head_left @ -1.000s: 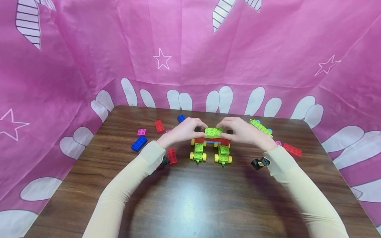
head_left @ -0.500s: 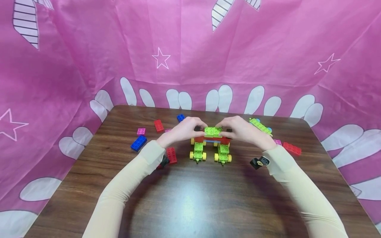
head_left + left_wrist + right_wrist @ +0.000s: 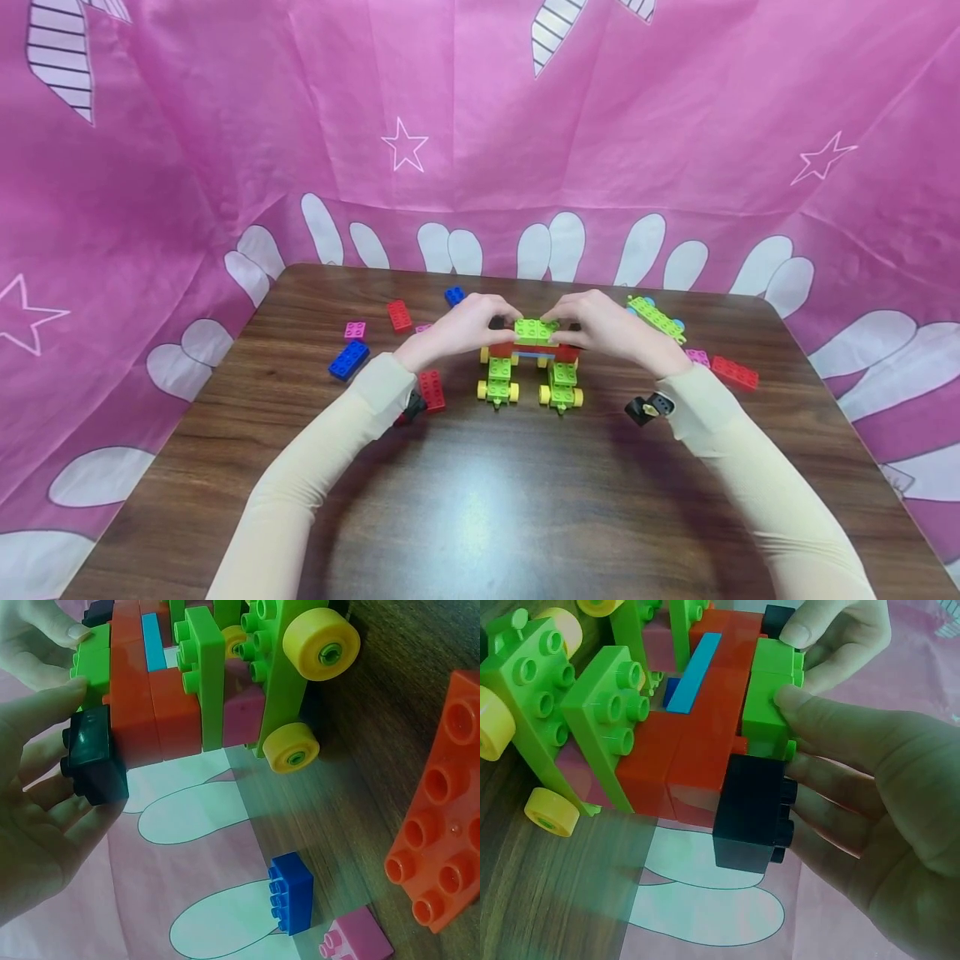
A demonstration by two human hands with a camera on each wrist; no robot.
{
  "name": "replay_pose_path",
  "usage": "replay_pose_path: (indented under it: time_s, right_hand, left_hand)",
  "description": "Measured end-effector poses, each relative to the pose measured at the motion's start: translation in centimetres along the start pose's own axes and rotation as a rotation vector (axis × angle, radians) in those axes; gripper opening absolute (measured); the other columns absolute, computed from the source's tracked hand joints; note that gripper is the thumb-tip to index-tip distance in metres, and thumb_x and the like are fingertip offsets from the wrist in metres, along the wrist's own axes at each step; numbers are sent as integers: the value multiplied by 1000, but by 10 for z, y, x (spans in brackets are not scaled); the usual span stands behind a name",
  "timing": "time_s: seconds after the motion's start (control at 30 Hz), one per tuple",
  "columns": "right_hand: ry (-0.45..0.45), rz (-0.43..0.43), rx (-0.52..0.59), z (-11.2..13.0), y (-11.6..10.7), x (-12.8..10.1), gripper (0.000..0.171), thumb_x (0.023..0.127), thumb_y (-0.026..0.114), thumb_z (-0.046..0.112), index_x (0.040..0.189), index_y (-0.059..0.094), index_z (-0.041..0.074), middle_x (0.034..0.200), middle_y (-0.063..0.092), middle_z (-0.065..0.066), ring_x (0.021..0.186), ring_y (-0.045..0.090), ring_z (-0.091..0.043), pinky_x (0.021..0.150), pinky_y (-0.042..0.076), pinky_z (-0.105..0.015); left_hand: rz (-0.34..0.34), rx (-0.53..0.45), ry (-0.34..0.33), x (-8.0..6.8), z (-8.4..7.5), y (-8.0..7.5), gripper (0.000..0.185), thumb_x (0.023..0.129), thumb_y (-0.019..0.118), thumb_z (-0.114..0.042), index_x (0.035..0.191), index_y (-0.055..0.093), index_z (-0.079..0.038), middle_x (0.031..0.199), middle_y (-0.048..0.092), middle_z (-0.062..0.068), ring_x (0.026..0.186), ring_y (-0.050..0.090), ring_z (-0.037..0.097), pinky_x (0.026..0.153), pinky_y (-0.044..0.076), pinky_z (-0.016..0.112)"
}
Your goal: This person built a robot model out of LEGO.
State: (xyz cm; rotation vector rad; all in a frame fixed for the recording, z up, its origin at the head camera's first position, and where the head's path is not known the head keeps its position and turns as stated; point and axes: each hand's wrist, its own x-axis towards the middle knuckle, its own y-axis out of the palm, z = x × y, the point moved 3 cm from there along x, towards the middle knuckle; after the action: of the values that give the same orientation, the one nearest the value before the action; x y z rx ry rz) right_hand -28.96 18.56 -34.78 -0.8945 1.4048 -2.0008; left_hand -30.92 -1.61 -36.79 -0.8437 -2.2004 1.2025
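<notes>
A green brick (image 3: 537,331) is seated on top of a brick model (image 3: 532,367), a red bridge across two green wheeled bases with yellow wheels, standing at mid-table, slightly toward the far edge. The brick is pinched from its left end by the left hand (image 3: 465,327) and from its right end by the right hand (image 3: 600,327); on both hands the fingers are curled, thumb and forefinger closed on the brick. In the wrist views a dark block (image 3: 751,811) is seen at each end of the red layer, resting against the lower fingers (image 3: 52,817).

For the step to go well, even downward pressure from both ends is probably needed, studs lined up square, with the lower fingers bracing the red layer so the wheeled bases are not rolled apart.

No container is seen; loose pieces lie straight on the wooden table (image 3: 480,500). To the left are a blue brick (image 3: 348,360), a small pink plate (image 3: 355,330), a red brick (image 3: 400,316) and another red brick (image 3: 431,390). A small blue brick (image 3: 454,296) lies farther off. To the right are a long green plate (image 3: 656,317), a red plate (image 3: 734,372) and a small pink piece (image 3: 697,357). A pink patterned cloth (image 3: 480,125) is hung behind.
</notes>
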Motion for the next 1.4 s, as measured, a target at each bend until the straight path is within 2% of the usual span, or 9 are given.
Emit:
replay_pose_path:
  time_s: [0.2, 0.43, 0.57, 0.83, 1.13, 1.23, 1.4]
  right_hand:
    - [-26, -7, -24, 3, 0, 3, 27, 84, 79, 14, 107, 75, 1, 95, 76, -10, 78, 71, -18, 70, 59, -34]
    - [26, -17, -19, 4, 3, 3, 25, 84, 78, 14, 106, 75, 4, 94, 75, -7, 75, 67, -13, 69, 59, -36]
    - [23, -12, -18, 5, 3, 4, 25, 84, 78, 15, 106, 75, 4, 94, 75, -7, 77, 69, -14, 71, 59, -37]
    - [7, -11, -58, 7, 2, 7, 26, 84, 79, 16, 105, 75, 2, 95, 76, -9, 78, 71, -17, 71, 59, -33]
    - [55, -7, -38, 4, 2, 5, 27, 84, 79, 20, 106, 76, 5, 96, 77, -8, 79, 71, -16, 70, 59, -33]
    - [46, -7, -39, 0, 1, 2, 28, 84, 79, 22, 106, 76, 5, 97, 77, -9, 83, 72, -18, 73, 60, -34]
    - [2, -16, -45, -5, -5, -6, 26, 80, 82, 15, 103, 77, 4, 96, 78, -9, 86, 73, -19, 73, 60, -36]
  left_hand:
    - [-4, 5, 6, 0, 2, 0, 35, 93, 70, -24, 123, 70, -7, 121, 71, 9, 113, 66, 20, 100, 54, 32]
    - [-1, 21, 9, 0, 0, -2, 34, 93, 70, -24, 122, 70, -6, 120, 72, 9, 112, 67, 20, 98, 54, 32]
    - [7, 49, 10, 0, -3, -3, 33, 93, 70, -23, 122, 70, -6, 120, 72, 9, 112, 67, 20, 99, 54, 33]
    - [34, 140, -3, 1, -11, -4, 34, 95, 68, -24, 124, 69, -7, 123, 69, 9, 112, 66, 22, 98, 55, 35]
    - [57, 184, -14, 3, -14, -4, 35, 95, 67, -25, 126, 68, -7, 122, 68, 10, 110, 65, 22, 94, 56, 36]
    - [57, 179, -19, 3, -13, -3, 35, 95, 67, -25, 125, 68, -8, 122, 69, 9, 111, 66, 22, 95, 55, 36]
    - [46, 173, -18, 2, -14, -3, 35, 95, 67, -26, 124, 69, -8, 122, 70, 8, 111, 66, 22, 96, 55, 36]
